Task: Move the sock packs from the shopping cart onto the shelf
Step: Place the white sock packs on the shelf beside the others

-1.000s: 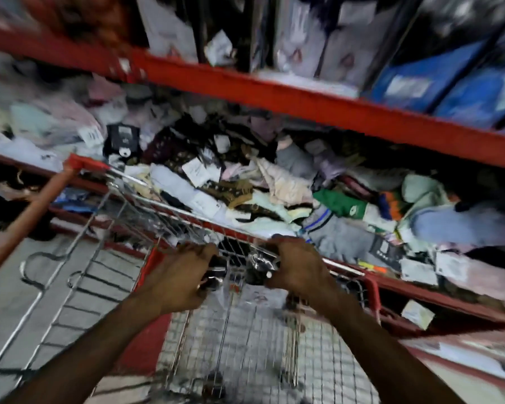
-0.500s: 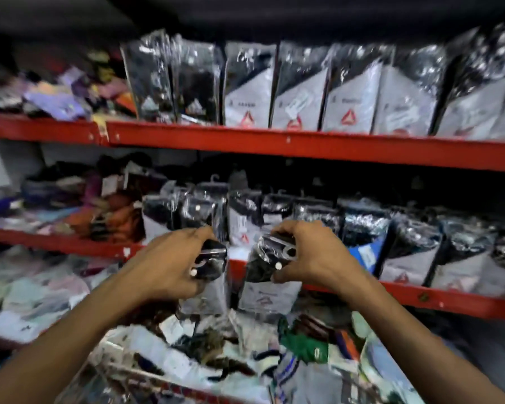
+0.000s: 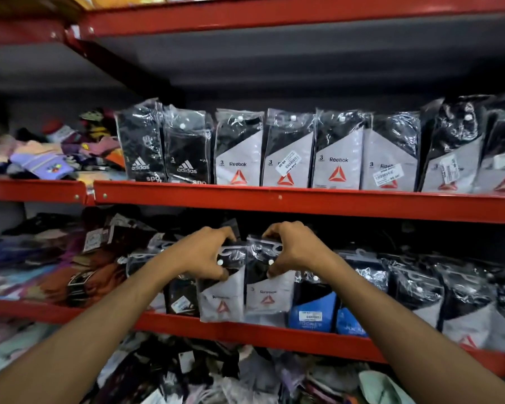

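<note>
My left hand (image 3: 207,255) grips the top of a Reebok sock pack (image 3: 222,298), black and grey in clear plastic. My right hand (image 3: 295,249) grips the top of a second Reebok sock pack (image 3: 268,295) right beside it. Both packs stand upright with their bottoms at the front lip of the middle red shelf (image 3: 274,335), touching each other. They sit between a dark pack on the left and blue packs (image 3: 312,313) on the right. The shopping cart is out of view.
The upper shelf (image 3: 274,201) holds a row of upright Adidas packs (image 3: 164,147) and Reebok packs (image 3: 338,153). More bagged packs (image 3: 461,301) fill the middle shelf's right side. Loose socks lie piled at the left (image 3: 41,161) and on the bottom shelf (image 3: 216,377).
Both hands lifted the two packs out of the cart, then up and forward onto the middle shelf. The view rose from the cart to the shelves.
</note>
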`<state>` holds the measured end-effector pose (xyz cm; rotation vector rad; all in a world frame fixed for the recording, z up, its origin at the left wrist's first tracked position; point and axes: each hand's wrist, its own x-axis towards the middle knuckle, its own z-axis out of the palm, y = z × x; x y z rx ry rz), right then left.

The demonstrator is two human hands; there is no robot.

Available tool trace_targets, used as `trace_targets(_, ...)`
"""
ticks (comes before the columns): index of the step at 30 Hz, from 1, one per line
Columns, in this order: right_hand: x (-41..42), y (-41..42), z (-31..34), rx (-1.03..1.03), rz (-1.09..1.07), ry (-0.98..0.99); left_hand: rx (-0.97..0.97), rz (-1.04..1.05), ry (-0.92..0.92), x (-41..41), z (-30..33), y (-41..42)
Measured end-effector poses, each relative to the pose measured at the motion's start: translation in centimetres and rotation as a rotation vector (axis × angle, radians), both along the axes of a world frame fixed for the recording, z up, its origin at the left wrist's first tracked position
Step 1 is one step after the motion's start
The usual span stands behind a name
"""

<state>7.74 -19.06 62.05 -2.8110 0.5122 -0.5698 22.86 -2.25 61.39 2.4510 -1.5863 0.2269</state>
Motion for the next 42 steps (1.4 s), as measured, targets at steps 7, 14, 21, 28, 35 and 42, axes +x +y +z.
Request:
trace_targets(7, 2.2, -2.3, -2.1, 0.026, -0.021, 0.083, 0.04, -0.001, 0.068, 2.1, -1.7, -3.1)
trace_targets(14, 4.1, -2.9, -4.7, -0.046, -0.091, 0.187, 0.05, -0.015, 0.107, 3.4, -3.6, -5.3)
trace_targets(21, 4.1, -2.4, -5.5, -0.16, -0.072, 0.197, 0.065, 0.002, 0.102, 4.6, -5.6, -6.0)
trace_targets(28, 2.4, -0.6, -7.1, -0.226, -0.035, 0.003, 0.054, -0.03, -0.066, 4.3, -6.1, -4.4)
trace_targets(35, 1.7, 0.4, -8.8, -0.183, -0.081, -0.115, -0.094, -0.016, -0.06, 2.9, -7.1, -3.6)
trace_targets(42, 2.4, -0.3, -9.8, -0.154, -0.065, -0.178, -0.164, 0.002, 0.013, 2.4, -7.8, -3.7)
